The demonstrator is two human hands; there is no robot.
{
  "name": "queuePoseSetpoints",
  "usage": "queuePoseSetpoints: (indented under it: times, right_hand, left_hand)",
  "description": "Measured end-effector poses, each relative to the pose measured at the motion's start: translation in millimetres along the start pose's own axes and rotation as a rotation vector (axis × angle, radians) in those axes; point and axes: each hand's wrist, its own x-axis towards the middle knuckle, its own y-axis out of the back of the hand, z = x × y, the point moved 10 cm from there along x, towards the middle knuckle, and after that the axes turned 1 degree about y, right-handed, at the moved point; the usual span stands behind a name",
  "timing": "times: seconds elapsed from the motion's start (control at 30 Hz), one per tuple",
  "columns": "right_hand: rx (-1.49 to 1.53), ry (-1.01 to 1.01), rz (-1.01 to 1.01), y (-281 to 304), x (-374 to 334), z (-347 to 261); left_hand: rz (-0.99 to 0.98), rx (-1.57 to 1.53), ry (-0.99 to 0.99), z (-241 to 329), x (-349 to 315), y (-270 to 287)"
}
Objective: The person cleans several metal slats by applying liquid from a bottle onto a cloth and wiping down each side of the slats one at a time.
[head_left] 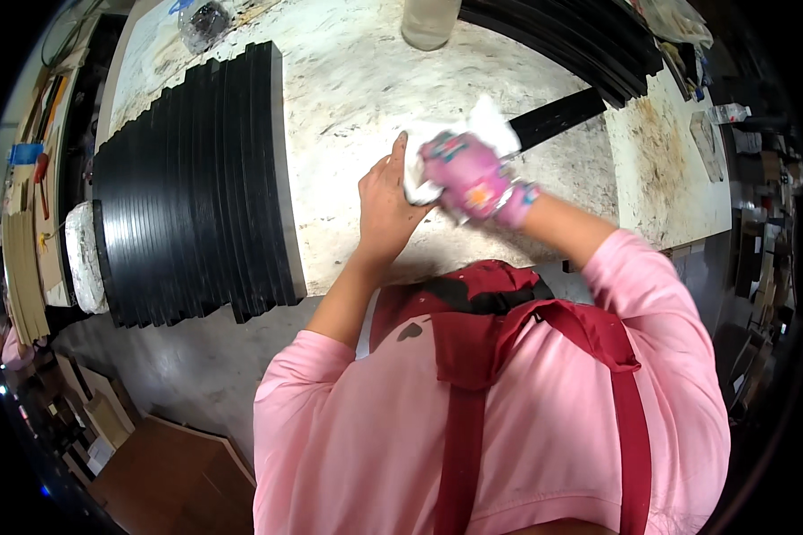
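Note:
My right hand (470, 178), in a pink-purple flowered glove, is closed on a crumpled white cloth (492, 123) and presses it down on a long flat black strip (558, 122). Motion slightly blurs this hand. The strip runs from under the cloth toward the far right. My left hand (388, 201) is bare and curls around the strip's near end, thumb on one side and fingers on the other; the cloth and the glove hide most of that end. On the left, a row of many black strips (196, 187) lies side by side along the table.
The pale stained worktable (348, 98) carries another black stack (571, 40) at the far right. A cloudy jar (428, 22) and a clear plastic bag (205, 27) stand at the back. A white block (86, 259) sits by the left row. Brown boards (174, 473) lean at lower left.

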Motion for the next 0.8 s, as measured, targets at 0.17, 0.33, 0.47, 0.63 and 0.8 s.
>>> queuePoseSetpoints:
  times: [0.17, 0.33, 0.47, 0.63, 0.8]
  right_hand:
    - [0.034, -0.287, -0.03, 7.9, -5.0, 47.0]
    - [-0.138, -0.074, 0.109, -2.0, -11.1, -3.6]
    - [0.006, -0.244, 0.257, 7.2, -49.2, 75.2]
    - [-0.109, -0.704, 0.233, 63.4, -118.3, 182.8]
    - [-0.173, -0.272, 0.063, 1.9, -58.7, 68.1]
  left_hand:
    - [0.041, 0.016, -0.036, -5.2, -1.6, 2.2]
    - [0.104, 0.1, -0.099, 0.6, 2.7, -3.8]
    - [0.021, 0.046, 0.068, -3.4, 0.4, -1.1]
    - [-0.056, 0.224, -0.055, 12.6, 6.4, -10.1]
    - [-0.061, 0.198, -0.105, 13.5, 6.4, -8.8]
